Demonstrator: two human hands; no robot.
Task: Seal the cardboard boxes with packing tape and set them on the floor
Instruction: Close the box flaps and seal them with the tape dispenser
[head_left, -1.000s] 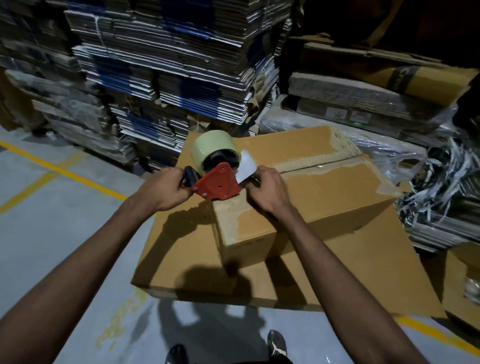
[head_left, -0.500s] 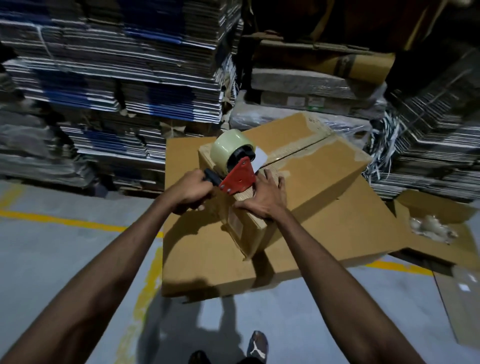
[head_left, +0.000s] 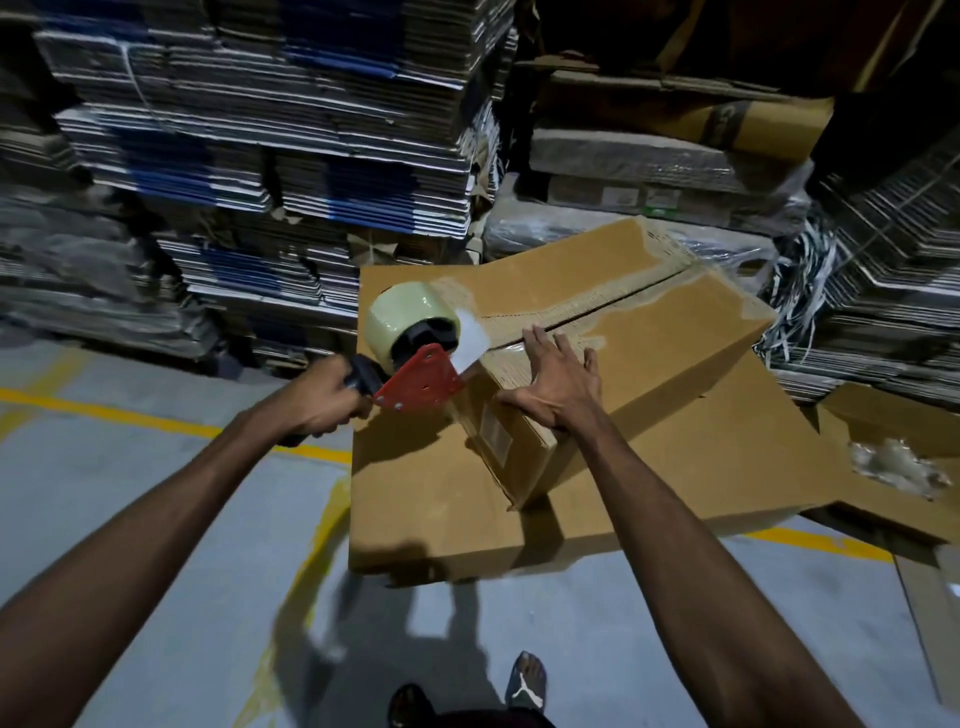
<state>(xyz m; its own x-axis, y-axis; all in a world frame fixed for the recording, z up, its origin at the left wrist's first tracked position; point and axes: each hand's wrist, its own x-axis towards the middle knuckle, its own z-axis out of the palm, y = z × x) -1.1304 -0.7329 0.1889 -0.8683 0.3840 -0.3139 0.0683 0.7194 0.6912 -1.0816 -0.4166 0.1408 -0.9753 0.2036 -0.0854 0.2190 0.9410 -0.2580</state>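
The head view showed one small cardboard box (head_left: 623, 332) resting on top of one large flat carton (head_left: 701, 467), which served as the work surface above the concrete floor (head_left: 156, 519). The small box sat toward the far right corner of the carton, turned at an angle, with its near end overhanging none of the carton's edges.

The left hand (head_left: 317, 402) was clenched around the black handle of one tape dispenser (head_left: 415, 353). The dispenser's red frame stood just off the near left end of the box, at the start of the centre seam, and carried one pale roll of tape. A loose tab of tape projected from the dispenser toward the seam. This position suggested that a strip was about to be laid, or had just been anchored, along the seam; which of the two could not be determined.

The right hand (head_left: 556, 384) lay flat on the box top near its near end, fingers straight and spread, grasping nothing. Its likely purpose was to press the flaps down and steady the box against the pull of the dispenser.

The seam between the two top flaps was still visibly open along most of its length, with older tape residue at both ends.

Count: two hands, one dispenser, one roll, one box under work, one supporting carton. One further opened carton (head_left: 893, 457) lay beyond the right edge.
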